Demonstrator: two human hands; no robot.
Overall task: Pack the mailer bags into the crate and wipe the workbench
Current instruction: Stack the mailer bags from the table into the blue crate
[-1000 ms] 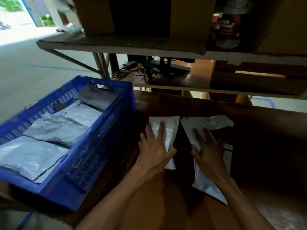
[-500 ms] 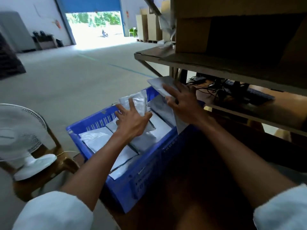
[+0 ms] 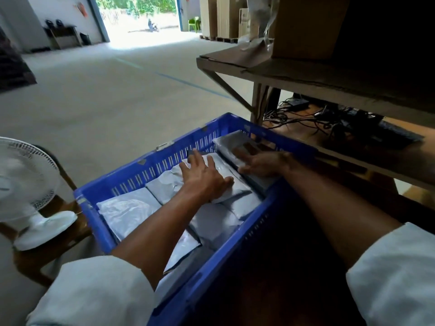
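A blue slatted crate (image 3: 164,158) stands at the left end of the dark wooden workbench (image 3: 294,267), and several grey-white mailer bags (image 3: 131,210) lie flat in it. My left hand (image 3: 204,177) lies palm down, fingers spread, on a mailer bag (image 3: 235,189) near the crate's middle. My right hand (image 3: 261,162) rests flat on another mailer bag (image 3: 231,143) that leans against the crate's far right corner. Neither hand curls round a bag.
A white table fan (image 3: 26,182) sits on a wooden stool left of the crate. Behind the bench a wooden shelf (image 3: 306,78) carries cardboard boxes (image 3: 306,27), with tangled cables (image 3: 313,118) and a keyboard on the level below. Open concrete floor stretches toward a bright doorway.
Both hands took the two mailer bags off the workbench, carried them left over the crate, and now press them down inside it. The view swung left toward the crate.
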